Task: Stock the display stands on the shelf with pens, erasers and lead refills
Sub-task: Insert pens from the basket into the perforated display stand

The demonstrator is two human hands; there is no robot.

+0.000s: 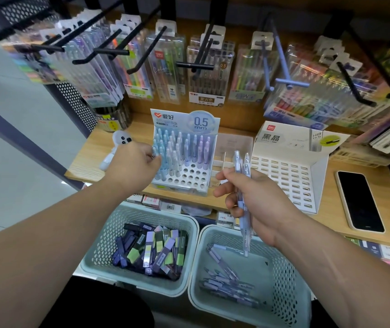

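A white pen display stand [189,176] marked 0.5 mm stands on the wooden shelf [243,204], its back rows filled with pale blue and lilac pens, its front holes bare. My left hand [133,163] pinches a pen at the stand's left edge. My right hand [255,200] holds a few lilac pens [243,185] upright, in front of the stand's right side. A white lead refill stand [291,176] with bare slots sits to the right. Below, one teal basket [108,252] holds lead refill boxes and another [288,290] holds several loose pens.
A black phone [359,201] lies on the shelf at the right. A white figurine [118,144] stands left of the pen stand. Packaged pen sets hang on black hooks [142,55] above. A clear divider tray [227,159] sits between the two stands.
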